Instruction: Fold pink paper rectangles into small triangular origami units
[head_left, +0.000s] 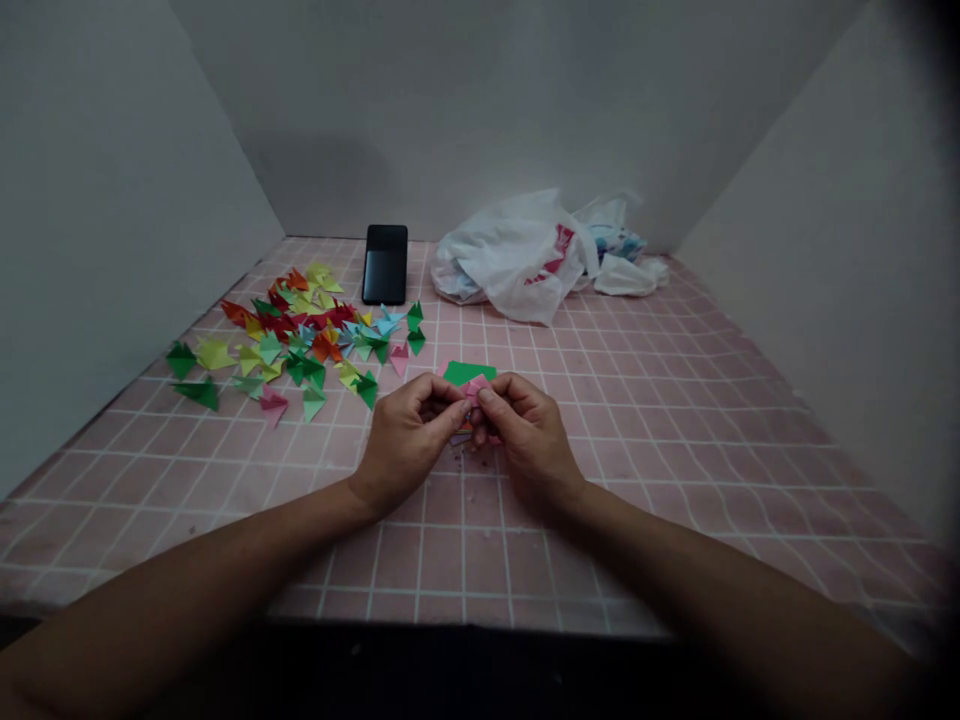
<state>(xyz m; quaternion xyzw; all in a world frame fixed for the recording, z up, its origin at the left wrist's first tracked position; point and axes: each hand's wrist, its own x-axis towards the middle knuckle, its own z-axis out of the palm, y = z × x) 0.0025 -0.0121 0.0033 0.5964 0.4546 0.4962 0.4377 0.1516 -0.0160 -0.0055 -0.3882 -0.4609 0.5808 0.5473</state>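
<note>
My left hand (409,430) and my right hand (525,430) meet at the middle of the pink checked tabletop (675,420). Both pinch a small pink piece of folded paper (474,388) between thumbs and fingertips. Just behind the hands lies a green sheet of paper (465,372), flat on the table. More coloured paper shows under my fingers, mostly hidden. To the left a pile of folded paper triangles (300,335) in red, green, yellow, blue and pink is spread out.
A black phone (385,263) lies face up at the back, left of centre. A crumpled white plastic bag (525,255) sits at the back right. Grey walls enclose the table on three sides. Small crumbs dot the cloth near my hands.
</note>
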